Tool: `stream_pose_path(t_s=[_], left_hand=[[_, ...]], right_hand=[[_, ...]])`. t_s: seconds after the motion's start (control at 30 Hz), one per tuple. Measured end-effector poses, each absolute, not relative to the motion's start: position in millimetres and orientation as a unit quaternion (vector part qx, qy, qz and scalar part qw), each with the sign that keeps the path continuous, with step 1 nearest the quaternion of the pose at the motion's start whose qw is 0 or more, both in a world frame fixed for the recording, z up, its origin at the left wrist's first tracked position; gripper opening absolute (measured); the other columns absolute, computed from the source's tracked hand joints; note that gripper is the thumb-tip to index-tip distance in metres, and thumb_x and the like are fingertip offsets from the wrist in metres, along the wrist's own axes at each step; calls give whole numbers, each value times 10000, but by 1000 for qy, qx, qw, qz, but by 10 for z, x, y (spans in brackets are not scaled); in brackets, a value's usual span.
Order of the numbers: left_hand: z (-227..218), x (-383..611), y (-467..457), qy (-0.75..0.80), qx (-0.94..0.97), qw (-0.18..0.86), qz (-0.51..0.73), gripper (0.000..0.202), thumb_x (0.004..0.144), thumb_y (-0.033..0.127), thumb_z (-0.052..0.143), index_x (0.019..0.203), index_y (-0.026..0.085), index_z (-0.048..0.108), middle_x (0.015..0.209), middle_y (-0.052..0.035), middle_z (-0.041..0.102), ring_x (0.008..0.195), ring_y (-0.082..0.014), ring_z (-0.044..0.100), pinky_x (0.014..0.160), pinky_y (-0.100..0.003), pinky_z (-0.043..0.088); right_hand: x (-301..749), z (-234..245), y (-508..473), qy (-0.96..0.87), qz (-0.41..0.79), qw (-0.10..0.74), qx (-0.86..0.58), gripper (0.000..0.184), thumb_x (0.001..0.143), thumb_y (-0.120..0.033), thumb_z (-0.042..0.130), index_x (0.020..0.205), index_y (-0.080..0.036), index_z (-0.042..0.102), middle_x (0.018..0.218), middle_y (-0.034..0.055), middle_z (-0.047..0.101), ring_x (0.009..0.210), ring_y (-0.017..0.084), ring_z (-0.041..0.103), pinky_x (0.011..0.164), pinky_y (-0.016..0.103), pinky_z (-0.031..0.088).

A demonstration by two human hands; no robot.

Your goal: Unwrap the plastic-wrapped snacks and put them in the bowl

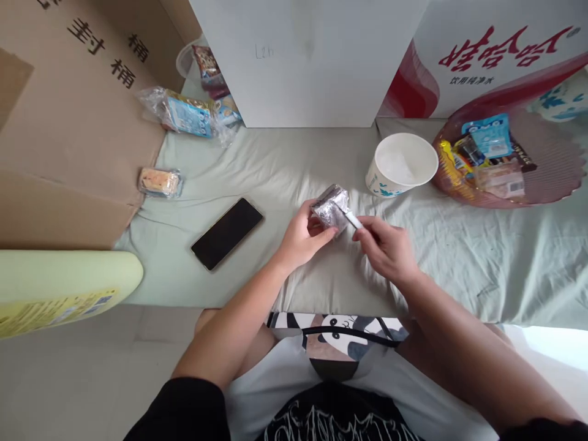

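My left hand (301, 236) grips a small silvery foil snack packet (331, 207) just above the pale green cloth (285, 165). My right hand (386, 248) pinches a white torn edge of that same packet at its right side. Both hands are closed on the wrapper, close together in the middle of the view. A white paper bowl (400, 164) with blue print stands just behind and to the right of the hands.
A black phone (226, 233) lies face down left of my hands. A wrapped pastry (158, 182) and a clear snack bag (184, 113) sit at the back left by cardboard boxes. A reddish basket (546, 177) of snacks stands at the right.
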State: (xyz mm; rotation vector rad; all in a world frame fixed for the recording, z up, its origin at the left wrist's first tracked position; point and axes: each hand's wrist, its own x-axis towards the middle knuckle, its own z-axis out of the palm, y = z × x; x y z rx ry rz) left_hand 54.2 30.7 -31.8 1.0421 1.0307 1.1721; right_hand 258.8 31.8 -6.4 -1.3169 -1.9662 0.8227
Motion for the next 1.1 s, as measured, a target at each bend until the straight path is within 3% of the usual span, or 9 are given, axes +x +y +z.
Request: stream_pose_path(t_s=[0.23, 0.37, 0.47, 0.6, 0.77, 0.87, 0.93, 1.03, 1.1], left_hand=[[-329, 474, 379, 466, 361, 549, 593, 642, 733, 483, 873, 1233, 292, 518, 1250, -61, 661, 1129, -221, 681, 973, -372, 563], [-342, 467, 348, 501, 469, 495, 533, 782, 774, 483, 834, 1404, 345, 391, 1264, -77, 642, 1111, -245, 685, 964, -414, 568], [-317, 467, 304, 562, 588, 360, 457, 712, 769, 458, 829, 1363, 285, 477, 1372, -122, 588, 1270, -300, 605, 1080, -464, 509], [-276, 454, 311, 576, 685, 217, 390, 540, 762, 378, 826, 1228, 238, 589, 1380, -122, 592, 1331, -297, 558, 1135, -461, 464], [-219, 462, 336, 592, 692, 191, 367, 27, 881, 231, 661, 868, 215, 645, 1056, -52, 689, 968, -191, 685, 880, -334, 554], [-180, 470, 301, 585, 689, 211, 371, 128, 929, 204, 568, 808, 218, 607, 921, -23, 691, 868, -164, 673, 811, -305, 544], [-167, 486, 267, 576, 703, 213, 359, 57, 893, 267, 656, 884, 223, 622, 972, -31, 681, 956, -190, 670, 851, -324, 545], [-166, 514, 234, 567, 729, 207, 322, 273, 783, 323, 798, 996, 224, 657, 1113, -62, 634, 1069, -236, 646, 935, -374, 542], [-166, 511, 234, 582, 724, 192, 317, 137, 827, 280, 751, 925, 224, 673, 1099, -65, 625, 1069, -240, 637, 973, -398, 528]], right_hand=[[2850, -128, 366, -781, 203, 246, -537, 347, 980, -391, 502, 1007, -199, 790, 677, 38, 722, 562, 176, 640, 565, 287, 429], [3155, -193, 413, -755, 82, 219, -613, 348, 973, -405, 529, 1085, -202, 789, 927, 99, 792, 756, 269, 722, 660, 360, 482], [3218, -238, 437, -752, 21, 254, -607, 324, 958, -362, 551, 1127, -181, 760, 1109, 148, 771, 983, 337, 720, 846, 460, 531], [3068, -273, 407, -804, 82, 299, -508, 328, 958, -320, 557, 1232, -198, 687, 1205, 149, 733, 1128, 322, 687, 999, 502, 533], [2818, -309, 361, -828, 187, 305, -432, 419, 943, -326, 582, 1345, -209, 593, 1303, 146, 693, 1222, 326, 649, 1045, 513, 530], [2733, -331, 362, -824, 234, 302, -419, 469, 931, -338, 603, 1383, -226, 551, 1306, 138, 685, 1200, 318, 652, 1014, 497, 545], [2691, -343, 362, -816, 251, 308, -419, 458, 927, -328, 612, 1370, -231, 555, 1264, 134, 692, 1162, 308, 658, 983, 479, 554], [2642, -356, 356, -806, 259, 329, -420, 443, 909, -313, 637, 1338, -221, 570, 1170, 126, 699, 1079, 292, 664, 933, 452, 560], [2625, -361, 355, -801, 266, 338, -417, 463, 888, -303, 653, 1334, -211, 571, 1110, 114, 697, 1011, 277, 662, 901, 435, 561]])
